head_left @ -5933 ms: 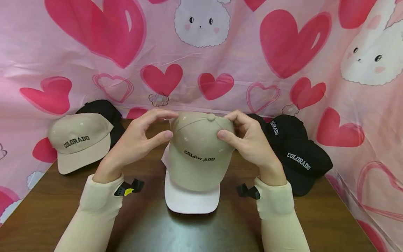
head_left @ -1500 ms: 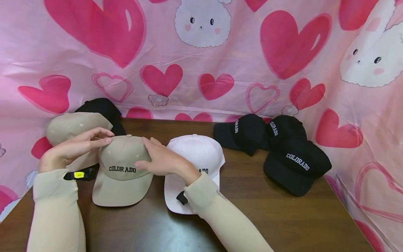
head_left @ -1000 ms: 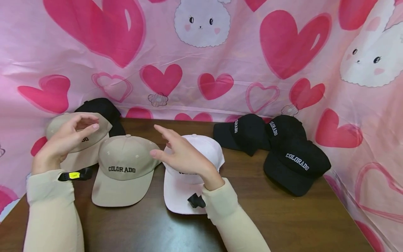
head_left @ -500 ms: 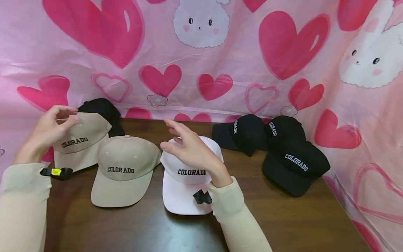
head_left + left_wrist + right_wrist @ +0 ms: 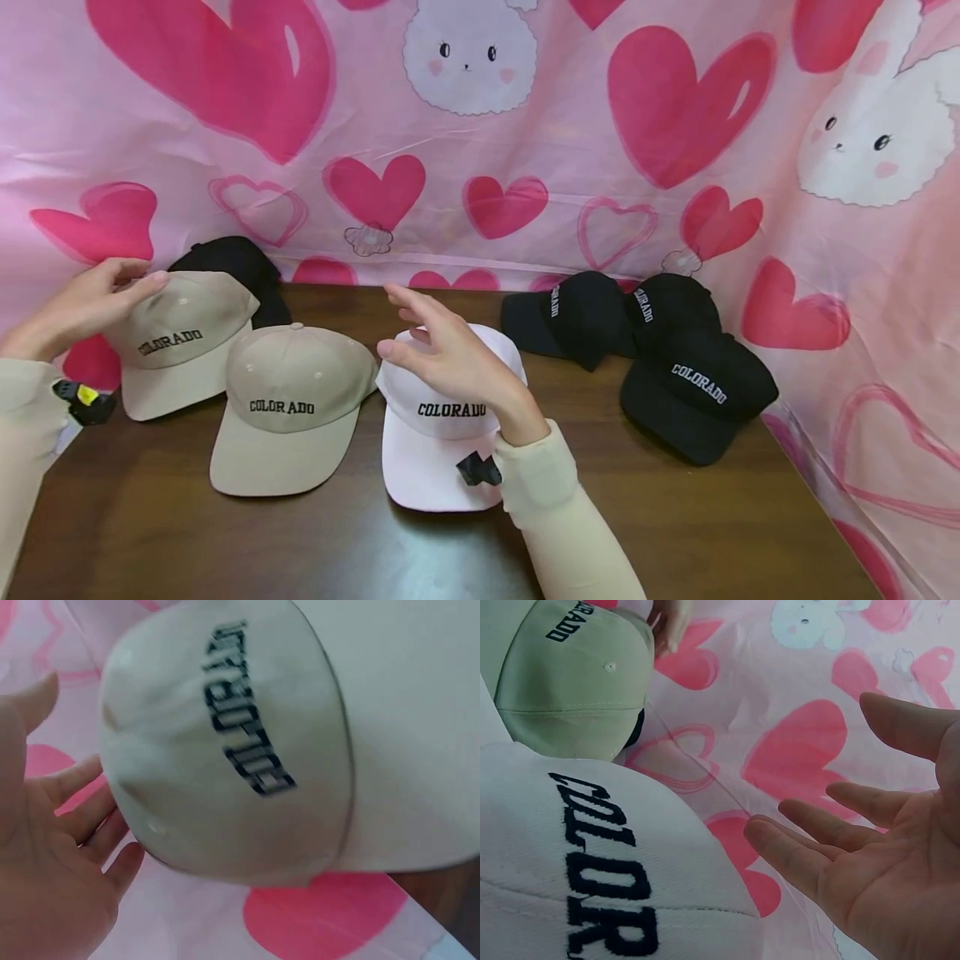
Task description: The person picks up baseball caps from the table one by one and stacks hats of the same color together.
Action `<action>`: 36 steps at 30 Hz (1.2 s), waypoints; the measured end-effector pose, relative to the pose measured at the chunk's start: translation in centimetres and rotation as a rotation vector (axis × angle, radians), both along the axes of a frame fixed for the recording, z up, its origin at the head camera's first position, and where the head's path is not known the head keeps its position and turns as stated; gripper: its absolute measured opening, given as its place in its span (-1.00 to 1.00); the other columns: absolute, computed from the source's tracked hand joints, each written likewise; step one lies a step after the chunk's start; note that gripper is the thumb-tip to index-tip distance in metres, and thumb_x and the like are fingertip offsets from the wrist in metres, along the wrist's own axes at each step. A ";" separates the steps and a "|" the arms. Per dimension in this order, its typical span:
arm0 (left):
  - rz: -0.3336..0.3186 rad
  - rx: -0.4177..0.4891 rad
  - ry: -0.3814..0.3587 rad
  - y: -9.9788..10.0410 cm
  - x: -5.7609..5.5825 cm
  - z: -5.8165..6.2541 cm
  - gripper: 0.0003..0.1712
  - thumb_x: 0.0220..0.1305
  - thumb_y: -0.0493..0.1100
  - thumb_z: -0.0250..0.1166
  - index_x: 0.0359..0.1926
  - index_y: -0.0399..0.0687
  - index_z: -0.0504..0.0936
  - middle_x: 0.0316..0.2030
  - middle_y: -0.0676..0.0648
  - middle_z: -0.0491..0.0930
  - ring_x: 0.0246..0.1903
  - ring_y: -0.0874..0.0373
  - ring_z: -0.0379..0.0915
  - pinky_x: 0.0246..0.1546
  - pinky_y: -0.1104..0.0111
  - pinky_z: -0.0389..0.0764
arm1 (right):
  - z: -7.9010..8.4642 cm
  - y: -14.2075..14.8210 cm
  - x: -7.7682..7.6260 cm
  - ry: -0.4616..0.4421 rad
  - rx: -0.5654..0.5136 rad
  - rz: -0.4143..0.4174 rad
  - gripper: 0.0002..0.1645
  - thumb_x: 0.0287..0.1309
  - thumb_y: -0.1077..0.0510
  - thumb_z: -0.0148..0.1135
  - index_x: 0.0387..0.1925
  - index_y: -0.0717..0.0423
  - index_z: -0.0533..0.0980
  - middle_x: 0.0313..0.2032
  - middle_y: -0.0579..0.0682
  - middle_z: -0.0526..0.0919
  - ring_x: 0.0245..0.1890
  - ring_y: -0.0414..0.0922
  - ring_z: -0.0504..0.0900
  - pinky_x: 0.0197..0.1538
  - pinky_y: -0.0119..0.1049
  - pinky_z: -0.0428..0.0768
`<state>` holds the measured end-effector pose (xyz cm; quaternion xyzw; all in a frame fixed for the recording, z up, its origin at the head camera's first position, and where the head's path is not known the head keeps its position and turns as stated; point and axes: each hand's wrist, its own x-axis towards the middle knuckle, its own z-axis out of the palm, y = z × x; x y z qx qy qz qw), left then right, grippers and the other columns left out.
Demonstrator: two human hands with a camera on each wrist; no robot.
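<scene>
At the far left in the head view, my left hand (image 5: 90, 302) is at the crown of a beige baseball cap (image 5: 183, 312) lettered COLORADO. In the left wrist view the fingers (image 5: 82, 814) reach to the edge of its crown, the thumb standing apart from it. A second beige cap (image 5: 288, 379) sits to its right, brim toward me. My right hand (image 5: 457, 358), fingers extended and holding nothing, is over a white cap (image 5: 427, 462) and hides part of its crown. The right wrist view shows that palm beside the white crown (image 5: 607, 847).
A black cap (image 5: 236, 258) lies behind the left beige one. Several black caps, among them a front one (image 5: 697, 400), cluster at the right of the wooden table (image 5: 360, 550). A pink heart-print cloth (image 5: 555, 108) hangs behind and along the sides.
The beige cap earlier held in front of the white one now sits to its left, released. My left hand has moved left to the far beige cap; my right hand has drawn back over the white cap.
</scene>
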<state>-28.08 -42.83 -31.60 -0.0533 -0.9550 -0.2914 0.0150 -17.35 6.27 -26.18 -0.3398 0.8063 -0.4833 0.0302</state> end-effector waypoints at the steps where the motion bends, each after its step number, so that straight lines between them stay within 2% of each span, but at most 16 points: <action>1: 0.004 -0.006 -0.005 -0.4 0.0 -0.2 -0.11 0.43 0.21 -0.05 0.37 -0.47 -0.04 0.22 -0.57 0.10 0.16 -0.47 0.04 0.06 -0.33 0.11 | 0.4 0.0 0.3 -0.003 0.002 0.001 -0.22 0.24 0.15 0.24 0.41 0.07 0.12 0.31 -0.04 0.27 0.21 -0.18 0.32 0.22 -0.23 0.37; 5: 0.016 -0.034 -0.037 -1.7 0.0 -0.9 -0.08 0.43 0.25 -0.11 0.39 -0.46 -0.08 0.21 -0.58 0.05 0.14 -0.50 -0.03 0.02 -0.38 0.09 | 0.9 -0.2 0.7 -0.004 0.009 0.006 -0.22 0.23 0.17 0.24 0.40 0.08 0.13 0.29 -0.02 0.29 0.20 -0.18 0.33 0.21 -0.26 0.38; 9: 0.015 -0.074 -0.054 -2.5 -0.2 -1.4 -0.08 0.42 0.25 -0.10 0.40 -0.43 -0.09 0.21 -0.59 0.03 0.14 -0.50 -0.05 0.00 -0.42 0.08 | -0.1 -0.4 -0.1 0.009 0.001 0.019 -0.22 0.24 0.15 0.24 0.41 0.03 0.12 0.29 -0.03 0.29 0.20 -0.20 0.33 0.20 -0.24 0.40; 13: 0.019 -0.100 0.036 -2.4 -0.4 -1.6 -0.16 0.40 0.19 0.03 0.31 -0.48 0.14 0.16 -0.55 0.15 0.11 -0.43 0.02 -0.03 -0.36 0.17 | -1.7 -0.5 -1.5 0.030 -0.004 0.034 -0.21 0.24 0.06 0.25 0.42 -0.09 0.12 0.29 -0.12 0.28 0.18 -0.24 0.33 0.19 -0.24 0.41; 15: 0.031 -0.102 0.098 -2.2 -0.3 -1.4 -0.23 0.34 0.15 0.14 0.21 -0.48 0.30 0.08 -0.51 0.27 0.03 -0.33 0.14 -0.10 -0.13 0.38 | -2.2 -0.5 -2.0 0.042 -0.002 0.042 -0.21 0.24 0.02 0.25 0.41 -0.14 0.12 0.28 -0.16 0.28 0.17 -0.26 0.33 0.18 -0.26 0.42; 17: 0.044 -0.097 0.159 -2.0 -0.2 -1.1 -0.31 0.25 0.11 0.27 0.08 -0.46 0.42 -0.05 -0.43 0.40 -0.10 -0.09 0.29 -0.27 0.16 0.49 | -2.4 -0.4 -2.2 0.054 0.001 0.048 -0.22 0.24 -0.01 0.25 0.41 -0.18 0.13 0.27 -0.19 0.28 0.16 -0.28 0.34 0.17 -0.28 0.42; 20: 0.045 -0.059 0.220 -1.8 0.1 -0.5 -0.44 0.11 0.05 0.41 -0.13 -0.38 0.55 -0.30 -0.27 0.54 -0.36 0.22 0.32 -0.58 0.44 0.39 | -2.5 -0.5 -2.3 0.064 0.000 0.054 -0.23 0.24 -0.04 0.24 0.40 -0.21 0.13 0.27 -0.21 0.28 0.16 -0.29 0.34 0.16 -0.29 0.43; 22: 0.031 -0.022 0.240 -1.6 0.3 -0.2 -0.52 0.05 0.01 0.47 -0.23 -0.32 0.58 -0.44 -0.21 0.54 -0.45 0.30 0.28 -0.62 0.46 0.36 | -2.5 -0.4 -2.3 0.068 0.003 0.055 -0.23 0.24 -0.04 0.24 0.40 -0.22 0.13 0.26 -0.22 0.29 0.16 -0.30 0.34 0.16 -0.29 0.43; 24: 0.018 -0.004 0.246 -1.5 0.5 0.0 -0.54 0.03 -0.03 0.49 -0.24 -0.28 0.54 -0.45 -0.21 0.51 -0.44 0.26 0.27 -0.61 0.45 0.34 | -2.4 -0.4 -2.3 0.071 0.005 0.057 -0.23 0.24 -0.04 0.24 0.40 -0.21 0.13 0.27 -0.21 0.29 0.16 -0.30 0.35 0.16 -0.28 0.43; 29: 0.025 -0.041 0.207 -1.3 1.3 0.1 -0.32 0.04 0.00 0.48 -0.09 -0.23 0.22 -0.26 -0.28 0.32 -0.29 0.02 0.22 -0.57 0.45 0.32 | -2.4 -0.4 -2.3 0.077 0.008 0.057 -0.23 0.25 -0.04 0.24 0.41 -0.20 0.12 0.26 -0.19 0.30 0.15 -0.30 0.36 0.16 -0.29 0.43; 31: 0.031 -0.055 0.195 -1.1 1.6 0.0 -0.28 0.04 0.01 0.48 -0.09 -0.22 0.16 -0.24 -0.28 0.29 -0.28 -0.03 0.20 -0.57 0.43 0.32 | -2.5 -0.4 -2.4 0.075 0.007 0.058 -0.23 0.25 -0.04 0.24 0.41 -0.21 0.12 0.26 -0.19 0.31 0.14 -0.31 0.37 0.16 -0.29 0.43; 33: 0.027 -0.046 0.213 -0.8 1.8 0.1 -0.31 0.02 -0.03 0.50 -0.14 -0.23 0.18 -0.30 -0.29 0.30 -0.34 0.02 0.23 -0.62 0.40 0.30 | -2.6 -0.5 -2.4 0.076 0.004 0.061 -0.23 0.25 -0.04 0.23 0.41 -0.20 0.12 0.26 -0.16 0.32 0.14 -0.30 0.38 0.15 -0.29 0.44; 36: -0.011 0.008 0.270 -0.1 2.2 0.7 -0.38 -0.06 -0.17 0.54 -0.26 -0.26 0.22 -0.51 -0.23 0.37 -0.55 0.17 0.28 -0.72 0.38 0.27 | -2.6 -0.6 -2.4 0.076 0.000 0.067 -0.23 0.25 -0.05 0.23 0.41 -0.21 0.13 0.26 -0.15 0.32 0.14 -0.29 0.38 0.14 -0.29 0.44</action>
